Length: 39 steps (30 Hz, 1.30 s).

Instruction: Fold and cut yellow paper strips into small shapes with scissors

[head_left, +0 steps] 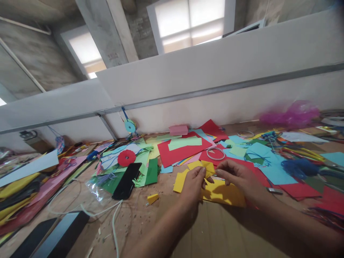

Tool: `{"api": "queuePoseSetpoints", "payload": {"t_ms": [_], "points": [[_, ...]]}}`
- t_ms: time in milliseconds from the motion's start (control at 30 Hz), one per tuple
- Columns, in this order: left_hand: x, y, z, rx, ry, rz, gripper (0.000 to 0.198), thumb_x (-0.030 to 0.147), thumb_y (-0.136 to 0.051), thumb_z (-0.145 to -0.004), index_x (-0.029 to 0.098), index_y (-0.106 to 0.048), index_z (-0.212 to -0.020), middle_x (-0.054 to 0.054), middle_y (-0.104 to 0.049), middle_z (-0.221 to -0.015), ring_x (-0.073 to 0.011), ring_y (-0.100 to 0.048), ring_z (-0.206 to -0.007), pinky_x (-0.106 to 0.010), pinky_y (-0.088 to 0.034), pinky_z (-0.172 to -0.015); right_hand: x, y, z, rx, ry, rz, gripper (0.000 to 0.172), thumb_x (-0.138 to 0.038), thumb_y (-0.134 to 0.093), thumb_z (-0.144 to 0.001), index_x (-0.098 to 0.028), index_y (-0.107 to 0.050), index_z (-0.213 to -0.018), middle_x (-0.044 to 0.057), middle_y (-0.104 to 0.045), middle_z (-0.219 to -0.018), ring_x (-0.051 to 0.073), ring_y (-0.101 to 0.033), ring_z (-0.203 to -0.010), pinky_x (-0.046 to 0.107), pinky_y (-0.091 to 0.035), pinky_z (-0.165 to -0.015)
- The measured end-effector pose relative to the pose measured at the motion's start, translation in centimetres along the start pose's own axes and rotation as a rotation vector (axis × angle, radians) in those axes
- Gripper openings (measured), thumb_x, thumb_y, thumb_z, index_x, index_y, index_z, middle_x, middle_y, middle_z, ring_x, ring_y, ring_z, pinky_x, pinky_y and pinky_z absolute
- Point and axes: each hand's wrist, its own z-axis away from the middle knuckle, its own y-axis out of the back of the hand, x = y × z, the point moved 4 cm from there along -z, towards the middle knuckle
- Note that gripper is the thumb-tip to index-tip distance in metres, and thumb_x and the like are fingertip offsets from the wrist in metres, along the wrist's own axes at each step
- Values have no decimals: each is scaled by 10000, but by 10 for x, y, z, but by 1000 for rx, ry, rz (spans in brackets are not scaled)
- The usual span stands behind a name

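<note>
Pinched at lower centre of the frame between left hand point(194, 183) and right hand point(239, 177), fingertips closed on it: small yellow paper piece point(208, 167), just above a yellow sheet point(224, 195). Might tear or crease askew if tugged unevenly.

Matt yellow paper point(224, 195) as I see it, rough bare wood table point(209, 233), glossy black phone point(127, 181), crinkled clear plastic bag point(97, 191), smooth white cable point(115, 229), matt red paper point(180, 153), dull metal rail point(215, 90).
</note>
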Motion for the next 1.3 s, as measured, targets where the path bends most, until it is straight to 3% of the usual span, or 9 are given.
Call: {"api": "queuePoseSetpoints", "payload": {"t_ms": [100,233,400,733,1000,1300], "points": [[2,-4,1,1,-8,49,432,584,-490,-837,186,-563,-686,5,-503,-576,-110,-426,-533,-241,-363,-574,1,0,1,48,48,99,232,-452,-676,-803,-234,-597,-814,-2,-638,-770,178,-596,-698,268,-451,-612],[6,-10,5,-51,-10,44,444,598,-520,-818,173,-586,-706,-22,-592,-680,-95,-431,-532,-242,-365,-571,0,3,2,114,100,198,188,-410,-642,-829,-228,-602,-804,-1,-632,-746,173,-569,-658,278,-423,-598],[8,-12,7,-58,-18,33,450,602,-535,-816,165,-592,-726,-45,-640,-732,-100,-459,-548,-242,-363,-569,8,4,2,136,86,98,183,-389,-645,-818,-217,-616,-873,3,-634,-775,172,-562,-671,279,-429,-608],[13,-14,15,34,-80,54,406,539,-526,-859,171,-591,-702,-15,-574,-674,-112,-461,-598,-240,-356,-583,0,0,9,109,74,-143,188,-381,-633,-833,-219,-650,-740,-18,-589,-694,151,-517,-657,268,-417,-626],[9,-4,10,1,-105,-33,379,483,-480,-907,173,-553,-701,-12,-567,-676,-130,-488,-648,-253,-357,-630,-1,2,-1,-6,-80,-256,260,-433,-717,-745,-200,-674,-853,-1,-618,-735,150,-537,-660,279,-443,-637],[11,-3,10,-89,-126,-145,362,467,-458,-922,184,-541,-711,-3,-550,-701,-133,-494,-671,-264,-355,-641,-5,3,0,-40,-91,-215,278,-448,-730,-727,-195,-617,-698,-18,-574,-668,140,-523,-627,278,-443,-616]]}}
